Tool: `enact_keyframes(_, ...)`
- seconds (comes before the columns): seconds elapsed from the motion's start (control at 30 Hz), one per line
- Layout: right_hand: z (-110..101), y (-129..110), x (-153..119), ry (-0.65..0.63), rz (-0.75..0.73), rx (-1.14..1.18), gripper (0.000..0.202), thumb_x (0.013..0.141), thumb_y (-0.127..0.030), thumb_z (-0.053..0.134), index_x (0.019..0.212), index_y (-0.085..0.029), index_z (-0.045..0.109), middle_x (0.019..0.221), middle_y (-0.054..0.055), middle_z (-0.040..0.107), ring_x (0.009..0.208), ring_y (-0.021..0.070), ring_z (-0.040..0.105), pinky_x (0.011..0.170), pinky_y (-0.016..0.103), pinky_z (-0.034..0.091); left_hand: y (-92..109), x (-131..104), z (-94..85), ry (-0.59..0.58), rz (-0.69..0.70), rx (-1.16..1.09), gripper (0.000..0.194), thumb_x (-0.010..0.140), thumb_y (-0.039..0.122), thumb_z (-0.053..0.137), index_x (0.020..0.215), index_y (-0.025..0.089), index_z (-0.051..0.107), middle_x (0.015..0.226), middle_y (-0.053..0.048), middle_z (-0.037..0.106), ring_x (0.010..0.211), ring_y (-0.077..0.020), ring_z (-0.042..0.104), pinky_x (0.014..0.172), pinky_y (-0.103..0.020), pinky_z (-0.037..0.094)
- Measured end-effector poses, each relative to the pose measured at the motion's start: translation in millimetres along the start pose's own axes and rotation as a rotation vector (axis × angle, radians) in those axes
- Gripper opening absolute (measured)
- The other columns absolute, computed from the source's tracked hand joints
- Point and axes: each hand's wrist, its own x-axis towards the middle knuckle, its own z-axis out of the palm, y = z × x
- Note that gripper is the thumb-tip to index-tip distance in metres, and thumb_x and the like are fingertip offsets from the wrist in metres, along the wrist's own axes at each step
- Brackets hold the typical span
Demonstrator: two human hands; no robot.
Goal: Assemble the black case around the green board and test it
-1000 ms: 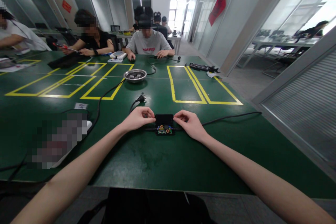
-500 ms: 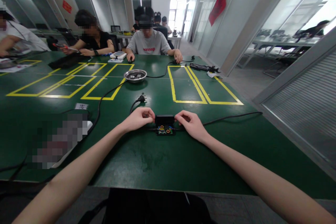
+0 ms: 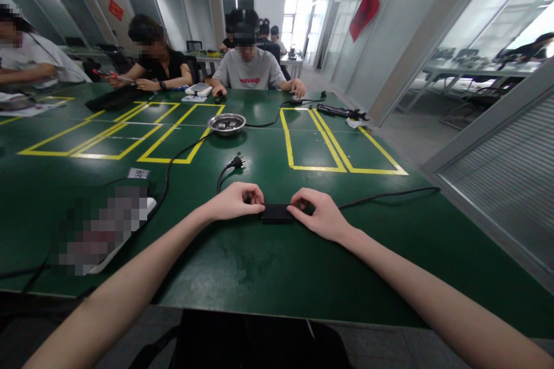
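A black power adapter case lies flat on the green table, its cover down over the circuit board, which is now hidden. At its left end, my left hand pinches the edge of the cover between thumb and fingers. My right hand grips the opposite end in the same way. A black cable runs off to the right from behind my right hand. Just beyond my left hand lies a black power plug with its prongs pointing right.
A metal bowl with small metal parts stands mid-table. To the left lies a white-edged object, mostly blurred out. Yellow tape marks rectangles. A black tool-like object lies far right. Across the table sit several people.
The raised black cover has come down over the circuit board, with both hands moving slightly lower along with it. The view has shifted a little.
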Motion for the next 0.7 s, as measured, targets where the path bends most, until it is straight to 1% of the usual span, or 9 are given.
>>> enact_keyframes(0.07,1,0,0,-0.024,0.001,-0.027,0.018,0.090,-0.038,0.066,0.095,-0.021,0.069,0.091,0.007,0.069,0.078,0.0214,0.061,0.072,0.036,0.049,-1,0,2.5,0.000,0.020,0.041,0.026,0.079,0.043,0.072,0.082,0.017,0.070,0.071,0.000,0.065,0.064,-0.0137,0.054,0.062,-0.024,0.042)
enact_keyframes(0.13,1,0,0,-0.052,-0.010,-0.019,0.019,0.091,-0.040,0.066,0.093,-0.021,0.070,0.096,0.008,0.068,0.085,0.0228,0.063,0.075,0.037,0.050,-1,0,6.8,0.015,0.054,0.127,0.031,0.083,0.048,0.071,0.083,0.017,0.069,0.073,0.000,0.064,0.066,-0.0148,0.055,0.063,-0.025,0.042)
enact_keyframes(0.2,2,0,0,-0.078,-0.024,0.019,0.019,0.092,-0.039,0.066,0.089,-0.020,0.069,0.097,0.008,0.067,0.087,0.0227,0.064,0.076,0.036,0.051,0,0,11.9,0.047,0.093,0.278,0.034,0.084,0.052,0.071,0.082,0.018,0.067,0.075,-0.001,0.063,0.069,-0.0163,0.055,0.064,-0.026,0.039)
enact_keyframes(0.3,0,0,-1,-0.090,-0.066,0.084,0.016,0.090,-0.037,0.071,0.091,-0.021,0.067,0.098,0.007,0.066,0.086,0.0210,0.064,0.075,0.034,0.052,2,-1,18.4,0.067,0.134,0.506,0.043,0.086,0.061,0.069,0.077,0.019,0.063,0.076,-0.002,0.063,0.071,-0.0185,0.056,0.062,-0.027,0.034)
enact_keyframes(0.4,-2,0,-4,-0.068,-0.144,0.099,0.017,0.087,-0.034,0.074,0.091,-0.021,0.064,0.100,0.006,0.065,0.087,0.0201,0.064,0.075,0.033,0.052,3,-1,21.5,0.013,0.181,0.646,0.053,0.089,0.067,0.064,0.069,0.019,0.057,0.070,-0.002,0.060,0.066,-0.0176,0.054,0.058,-0.027,0.029)
enact_keyframes(0.5,-2,-2,-6,-0.076,-0.199,0.045,0.020,0.086,-0.032,0.075,0.093,-0.021,0.060,0.096,0.005,0.065,0.083,0.0188,0.062,0.072,0.030,0.050,2,-2,21.5,-0.019,0.282,0.699,0.057,0.091,0.068,0.062,0.065,0.018,0.054,0.067,0.000,0.058,0.062,-0.0155,0.053,0.057,-0.027,0.027)
enact_keyframes(0.6,0,-4,-6,-0.106,-0.223,-0.061,0.019,0.091,-0.034,0.070,0.099,-0.020,0.061,0.088,0.003,0.065,0.075,0.0172,0.060,0.067,0.029,0.047,0,-2,20.6,0.023,0.420,0.743,0.058,0.092,0.069,0.061,0.065,0.018,0.054,0.066,0.000,0.057,0.064,-0.0158,0.053,0.059,-0.028,0.030)
enact_keyframes(0.7,3,-5,-6,-0.109,-0.302,-0.172,0.019,0.099,-0.037,0.060,0.099,-0.019,0.064,0.086,0.006,0.068,0.076,0.0186,0.062,0.068,0.030,0.048,-1,-1,20.3,0.057,0.523,0.806,0.059,0.094,0.070,0.056,0.066,0.018,0.055,0.065,-0.001,0.056,0.066,-0.0173,0.053,0.061,-0.030,0.032)
